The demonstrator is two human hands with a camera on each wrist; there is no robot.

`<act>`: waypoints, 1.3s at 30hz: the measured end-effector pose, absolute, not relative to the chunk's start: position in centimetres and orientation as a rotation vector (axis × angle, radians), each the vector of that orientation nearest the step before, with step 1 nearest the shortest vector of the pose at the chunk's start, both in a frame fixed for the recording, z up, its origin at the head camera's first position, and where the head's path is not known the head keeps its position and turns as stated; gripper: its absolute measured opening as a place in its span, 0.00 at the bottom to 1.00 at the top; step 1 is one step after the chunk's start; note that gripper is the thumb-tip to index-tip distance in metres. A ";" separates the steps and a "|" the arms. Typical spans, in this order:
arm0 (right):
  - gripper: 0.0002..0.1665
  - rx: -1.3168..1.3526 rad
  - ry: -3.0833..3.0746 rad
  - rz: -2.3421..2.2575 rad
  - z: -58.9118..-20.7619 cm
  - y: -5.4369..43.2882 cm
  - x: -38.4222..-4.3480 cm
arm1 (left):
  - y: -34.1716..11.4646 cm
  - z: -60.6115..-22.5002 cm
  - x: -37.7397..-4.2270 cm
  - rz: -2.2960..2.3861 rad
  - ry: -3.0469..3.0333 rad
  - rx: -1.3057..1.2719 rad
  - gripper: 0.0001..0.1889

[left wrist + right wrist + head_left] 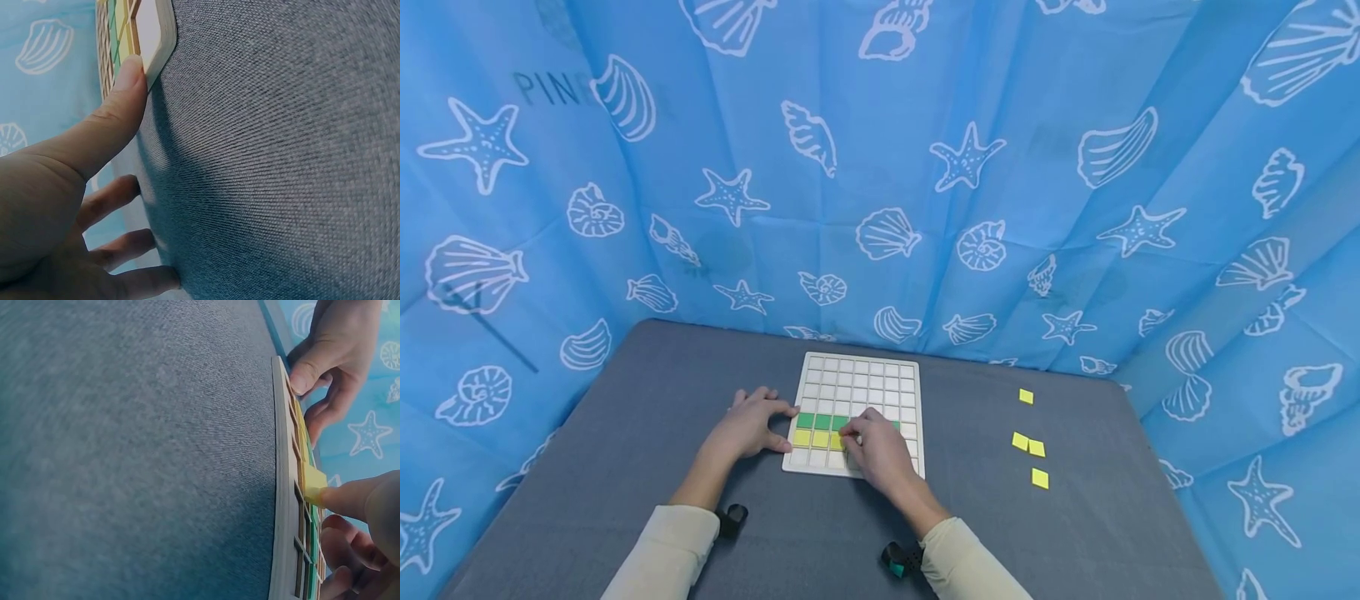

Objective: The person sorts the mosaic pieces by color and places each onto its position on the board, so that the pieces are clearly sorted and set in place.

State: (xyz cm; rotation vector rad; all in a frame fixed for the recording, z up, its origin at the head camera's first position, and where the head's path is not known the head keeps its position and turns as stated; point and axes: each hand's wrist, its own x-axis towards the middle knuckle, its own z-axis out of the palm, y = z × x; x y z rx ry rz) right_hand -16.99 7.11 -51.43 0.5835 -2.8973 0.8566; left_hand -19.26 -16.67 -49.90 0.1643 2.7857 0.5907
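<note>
A white wooden grid board [861,367] lies on the grey table, with a row of green tiles [822,421] and below it some yellow tiles [802,437] in its cells. My left hand [747,427] is at the board's left edge, thumb and index finger touching it; the left wrist view shows the thumb [119,103] straight on the rim and the other fingers spread. With my right hand [883,450] I pinch a yellow tile [314,481], which stands tilted over the yellow row. Part of the green row is hidden behind this hand.
Several loose yellow tiles [1040,478] lie to the right of the board on the grey tabletop [970,517]. A blue curtain [925,183] with white shells and starfish hangs behind the table and along its sides.
</note>
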 end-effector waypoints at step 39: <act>0.44 0.706 -2.980 0.294 -50.6 11.4 -17.0 | -16.7 -50.4 -19.4 0.601 2.799 0.163 0.34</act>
